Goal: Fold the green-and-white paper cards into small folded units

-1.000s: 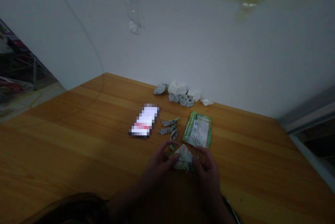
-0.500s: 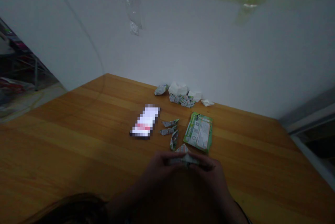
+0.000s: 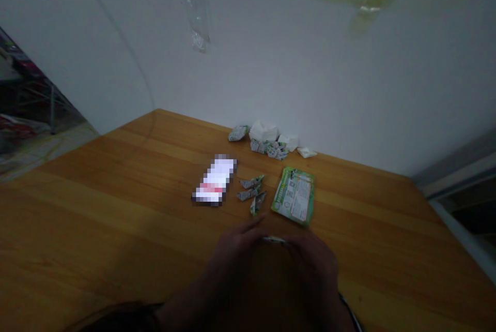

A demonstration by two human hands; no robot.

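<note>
My left hand (image 3: 236,246) and my right hand (image 3: 315,257) meet low in the middle, just above the wooden table's near part. Between their fingertips they grip a small piece of folded printed paper (image 3: 275,239), seen nearly edge-on as a thin pale strip. My left index finger points up and away from it. Just beyond lie three folded paper pieces: an upper one (image 3: 251,182), a middle one (image 3: 248,194) and a lower, slanted one (image 3: 258,202). A green-and-white printed packet (image 3: 295,195) lies flat beyond my right hand.
A phone (image 3: 215,181) with a lit, blurred screen lies left of the folded pieces. Along the wall (image 3: 240,63) sit crumpled printed paper (image 3: 269,148), another crumpled piece (image 3: 237,133) and white tissues (image 3: 263,131). The wooden table (image 3: 135,192) ends at the wall.
The held paper has turned from a peaked shape to a thin strip. A triangular paper point beyond my fingers no longer shows. The lowest folded piece has tilted; my left index finger has lifted.
</note>
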